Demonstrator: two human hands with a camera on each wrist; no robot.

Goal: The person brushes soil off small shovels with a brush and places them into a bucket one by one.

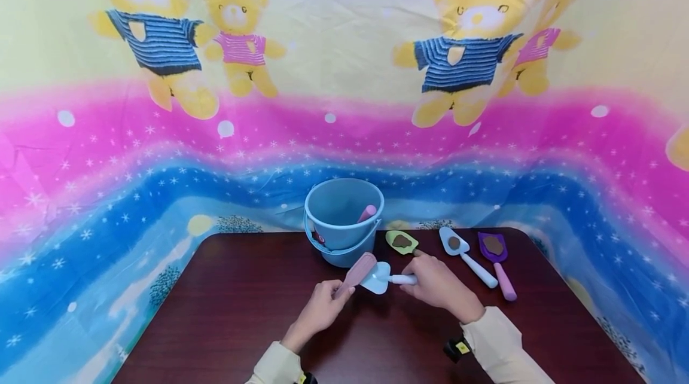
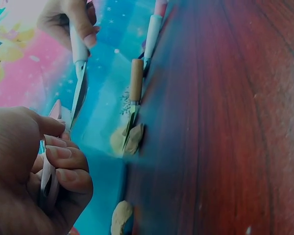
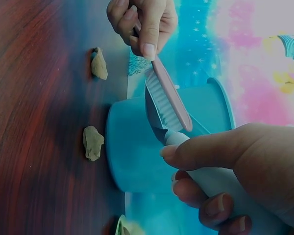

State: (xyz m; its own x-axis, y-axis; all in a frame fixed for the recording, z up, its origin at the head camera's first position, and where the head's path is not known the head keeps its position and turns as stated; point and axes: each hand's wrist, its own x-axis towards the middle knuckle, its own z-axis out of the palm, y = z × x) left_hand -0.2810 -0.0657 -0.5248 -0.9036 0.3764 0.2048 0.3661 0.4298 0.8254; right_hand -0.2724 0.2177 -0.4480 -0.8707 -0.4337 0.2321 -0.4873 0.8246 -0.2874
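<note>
My left hand [image 1: 320, 307] grips a pink brush [image 1: 359, 270] by its handle, the brush slanting up to the right. In my right hand [image 1: 433, 281] is a small light blue toy shovel [image 1: 377, 281], held by its pale handle with the blade toward the brush. The right wrist view shows the brush's white bristles [image 3: 161, 98] lying along the shovel's blade. Both tools are above the table in front of a blue bucket [image 1: 339, 237]. Inside the bucket leans a pink handle [image 1: 368, 213].
A green shovel [image 1: 395, 235], a light blue shovel [image 1: 479, 269] and a purple shovel with a pink handle [image 1: 505, 282] lie to the right, brown lumps on their blades. Tan lumps [image 3: 93, 143] sit on the dark table [image 1: 215, 312] near the bucket. A printed cloth [image 1: 334, 133] hangs behind.
</note>
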